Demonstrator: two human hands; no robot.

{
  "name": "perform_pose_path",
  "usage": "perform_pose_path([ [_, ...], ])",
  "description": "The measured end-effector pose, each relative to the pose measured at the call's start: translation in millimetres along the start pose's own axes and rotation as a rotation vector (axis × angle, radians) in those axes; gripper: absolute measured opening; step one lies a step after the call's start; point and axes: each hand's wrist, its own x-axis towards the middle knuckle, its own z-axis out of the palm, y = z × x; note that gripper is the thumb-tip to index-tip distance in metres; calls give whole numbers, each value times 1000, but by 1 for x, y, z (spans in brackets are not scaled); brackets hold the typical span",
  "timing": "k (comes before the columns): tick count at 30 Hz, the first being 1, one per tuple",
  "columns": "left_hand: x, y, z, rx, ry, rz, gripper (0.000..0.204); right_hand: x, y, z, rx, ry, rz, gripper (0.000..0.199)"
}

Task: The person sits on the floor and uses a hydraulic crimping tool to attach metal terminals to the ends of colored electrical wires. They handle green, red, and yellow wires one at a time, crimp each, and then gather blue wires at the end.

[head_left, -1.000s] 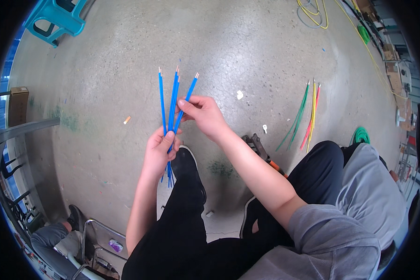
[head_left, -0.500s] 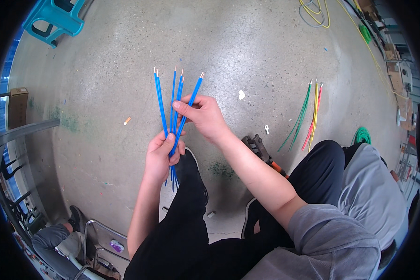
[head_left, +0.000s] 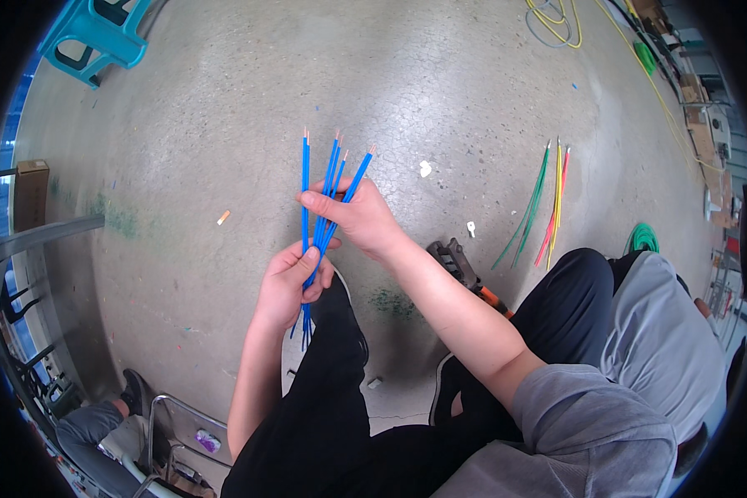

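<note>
Several blue wires (head_left: 305, 170) with bare copper tips fan upward from my hands. Around their lower part, my left hand (head_left: 286, 280) is closed, thumb on top, and the loose lower ends hang below it. Higher up the bundle, my right hand (head_left: 361, 217) pinches some of the wires between thumb and fingers. One group at the left stands apart from those at the right. Which wires the right fingers press is partly hidden.
Green wires (head_left: 533, 199), yellow wires (head_left: 559, 199) and red wires (head_left: 549, 236) lie on the floor at right. A black-headed hand tool with orange grips (head_left: 456, 264) lies by my knee. Another person's grey-clad leg (head_left: 660, 324) is beside me. A teal stool (head_left: 100, 37) stands far left.
The blue wires have shifted down, their left group swinging right toward the others. My right hand has moved slightly down and left; my left hand has stayed closed around the bundle.
</note>
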Motion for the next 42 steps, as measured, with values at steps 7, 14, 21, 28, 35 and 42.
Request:
perform_pose_path([
  [7, -5, 2, 6, 31, 115, 21, 45, -1, -4, -12, 48, -139, -18, 34],
  [14, -11, 15, 5, 501, 240, 41, 36, -3, -11, -15, -158, -246, -149, 32],
  [21, -6, 16, 24, 923, 357, 134, 30, 5, 6, -16, -53, -160, -123, 38],
  [28, 0, 4, 27, 1491, 487, 364, 22, 10, 1, -18, 1090, -117, -64, 44],
  [35, 3, 16, 34, 1667, 525, 433, 18, 11, 0, 1, 1148, 156, -15, 32],
  [42, 27, -1, 32, 1785, 572, 535, 14, 11, 25, 8, 1271, 245, 14, 36],
])
